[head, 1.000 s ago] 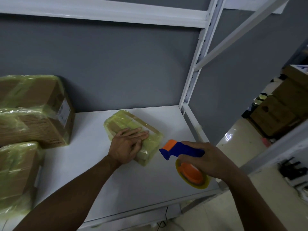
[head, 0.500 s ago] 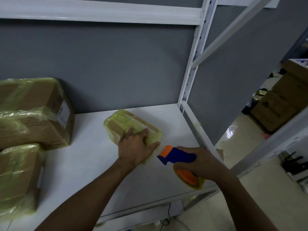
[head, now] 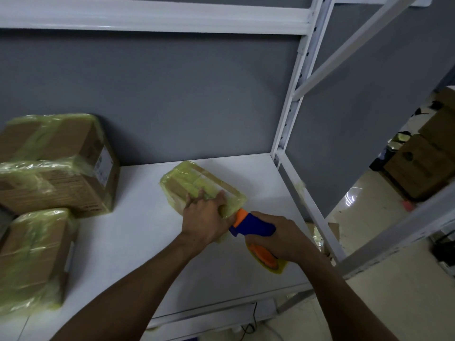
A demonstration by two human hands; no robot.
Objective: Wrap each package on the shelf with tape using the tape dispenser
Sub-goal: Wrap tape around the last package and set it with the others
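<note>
A small flat package (head: pixel 194 183), brown card under yellowish tape, lies on the white shelf (head: pixel 138 217) near its middle. My left hand (head: pixel 205 217) grips the package's near right corner, fingers over the top and thumb at its edge. My right hand (head: pixel 280 236) holds the blue and orange tape dispenser (head: pixel 253 227) by its handle; the orange nose touches the package's near corner. A yellow tape roll (head: pixel 270 263) hangs below my right hand.
Three taped cardboard boxes stand at the left: two stacked at the back (head: pixel 56 166) and one nearer (head: pixel 32 257). A white upright post (head: pixel 293 107) and side rail bound the shelf on the right. Brown boxes (head: pixel 418 166) sit on the floor beyond.
My left hand slid from lying flat on the package to gripping its near right corner. My right hand brought the dispenser in until its nose met the package.
</note>
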